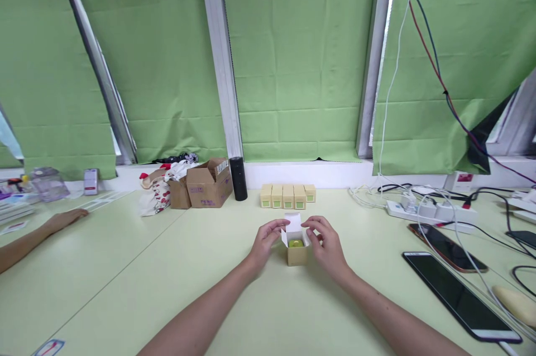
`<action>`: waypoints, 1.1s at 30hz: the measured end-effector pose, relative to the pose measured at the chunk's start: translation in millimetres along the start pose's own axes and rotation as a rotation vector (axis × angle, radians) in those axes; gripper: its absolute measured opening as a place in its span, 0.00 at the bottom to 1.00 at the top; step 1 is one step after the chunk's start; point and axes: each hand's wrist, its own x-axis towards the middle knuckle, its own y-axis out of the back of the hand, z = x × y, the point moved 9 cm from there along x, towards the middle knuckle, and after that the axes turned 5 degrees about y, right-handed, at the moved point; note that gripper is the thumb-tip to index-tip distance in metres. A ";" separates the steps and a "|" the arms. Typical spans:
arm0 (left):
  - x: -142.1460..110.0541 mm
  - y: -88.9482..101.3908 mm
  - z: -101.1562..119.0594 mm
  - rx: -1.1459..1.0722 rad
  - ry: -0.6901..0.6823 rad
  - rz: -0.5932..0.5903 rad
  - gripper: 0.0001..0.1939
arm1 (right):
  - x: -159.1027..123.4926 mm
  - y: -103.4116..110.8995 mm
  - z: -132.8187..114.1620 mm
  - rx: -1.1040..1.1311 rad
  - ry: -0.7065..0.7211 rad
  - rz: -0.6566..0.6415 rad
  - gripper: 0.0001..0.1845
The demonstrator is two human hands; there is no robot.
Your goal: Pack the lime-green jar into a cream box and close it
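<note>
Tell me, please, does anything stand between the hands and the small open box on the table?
Nothing visible does. The left hand and right hand are already at the sides of the box, its flap up.

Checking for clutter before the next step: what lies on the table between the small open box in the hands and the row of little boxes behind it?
Nothing: in the head view, only bare table separates the open box from the row of boxes.

Matt cardboard box (297,254), glossy phones (459,294)

Green blinds (299,66) cover windows with grey frames (220,54) behind a pale green table (125,267).
</note>
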 end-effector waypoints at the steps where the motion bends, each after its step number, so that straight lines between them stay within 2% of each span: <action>1: 0.2 0.0 0.2 0.002 -0.002 0.002 0.18 | 0.2 2.2 2.8 0.008 -0.009 0.018 0.15; 7: -1.0 -5.1 -0.5 0.022 -0.014 -0.027 0.18 | -1.1 5.7 25.4 0.060 -0.101 0.081 0.14; 13: -3.7 -9.4 -1.2 0.055 -0.034 -0.050 0.18 | -4.9 0.8 37.3 0.163 -0.222 0.095 0.17; 25: -11.7 -27.9 0.9 0.038 0.044 -0.086 0.24 | -6.8 -1.3 41.9 0.190 -0.263 0.114 0.21; 33: -11.9 -28.9 -2.4 0.044 0.067 -0.071 0.23 | -7.6 -2.5 54.7 0.273 -0.324 0.134 0.24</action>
